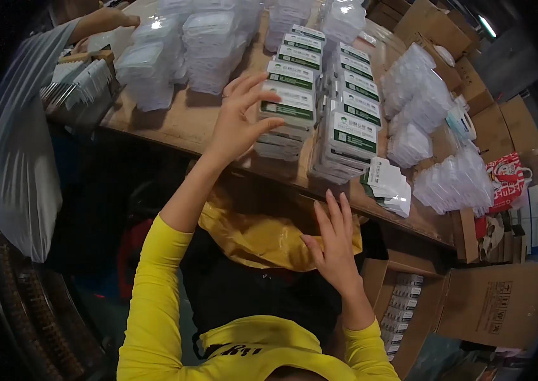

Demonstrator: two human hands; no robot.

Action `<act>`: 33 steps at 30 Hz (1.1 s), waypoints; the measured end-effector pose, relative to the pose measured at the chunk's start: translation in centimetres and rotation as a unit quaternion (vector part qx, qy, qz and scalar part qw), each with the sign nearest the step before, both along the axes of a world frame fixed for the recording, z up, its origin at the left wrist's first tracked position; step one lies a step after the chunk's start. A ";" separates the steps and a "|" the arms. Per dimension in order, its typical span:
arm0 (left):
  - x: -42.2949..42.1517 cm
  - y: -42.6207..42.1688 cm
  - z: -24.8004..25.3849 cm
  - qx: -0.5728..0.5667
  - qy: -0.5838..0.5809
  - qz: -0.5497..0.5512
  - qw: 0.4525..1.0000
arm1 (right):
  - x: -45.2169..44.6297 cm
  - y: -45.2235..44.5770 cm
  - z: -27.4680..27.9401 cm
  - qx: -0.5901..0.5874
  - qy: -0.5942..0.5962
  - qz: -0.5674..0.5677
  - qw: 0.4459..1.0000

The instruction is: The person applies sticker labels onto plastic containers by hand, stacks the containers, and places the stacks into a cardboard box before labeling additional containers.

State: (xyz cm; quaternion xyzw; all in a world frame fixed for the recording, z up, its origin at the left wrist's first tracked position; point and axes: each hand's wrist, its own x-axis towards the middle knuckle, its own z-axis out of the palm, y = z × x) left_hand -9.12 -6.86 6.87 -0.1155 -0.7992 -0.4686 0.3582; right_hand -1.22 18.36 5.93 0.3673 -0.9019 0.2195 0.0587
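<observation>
My left hand [240, 117] is at the left side of the nearest stack of clear plastic boxes [286, 105], whose tops show white and green printed cards. Its fingers are apart and curved, with nothing visible between them; I cannot tell if the fingertips touch the boxes. My right hand [334, 244] hovers in front of the table edge, fingers spread and holding nothing. Beyond it stands a second stack of card-filled boxes [353, 133]. A fanned pile of loose white and green cards [388, 187] lies at the table edge to the right.
Stacks of clear boxes [209, 41] stand at the back left, and more clear boxes [453, 181] lie at right. A yellow bag [256, 238] hangs below the table edge [148, 130]. An open carton [434, 311] holds packed boxes. Another person's hand [107, 22] reaches in at upper left.
</observation>
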 end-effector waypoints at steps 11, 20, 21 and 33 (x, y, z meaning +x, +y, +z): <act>-3.2 2.7 6.3 -0.267 -0.002 0.093 0.959 | -7.1 -1.5 6.8 -0.113 0.127 0.003 0.985; -9.2 4.0 2.1 -0.366 -0.179 0.139 0.902 | -17.2 -4.9 4.0 0.141 0.079 -0.139 0.977; -9.0 4.1 2.0 -0.360 -0.191 0.129 0.904 | -17.2 -4.9 4.2 0.151 0.073 -0.135 0.977; -22.4 -0.2 7.1 -0.357 -0.228 0.144 0.894 | -30.3 -8.9 7.2 0.113 0.083 -0.195 0.971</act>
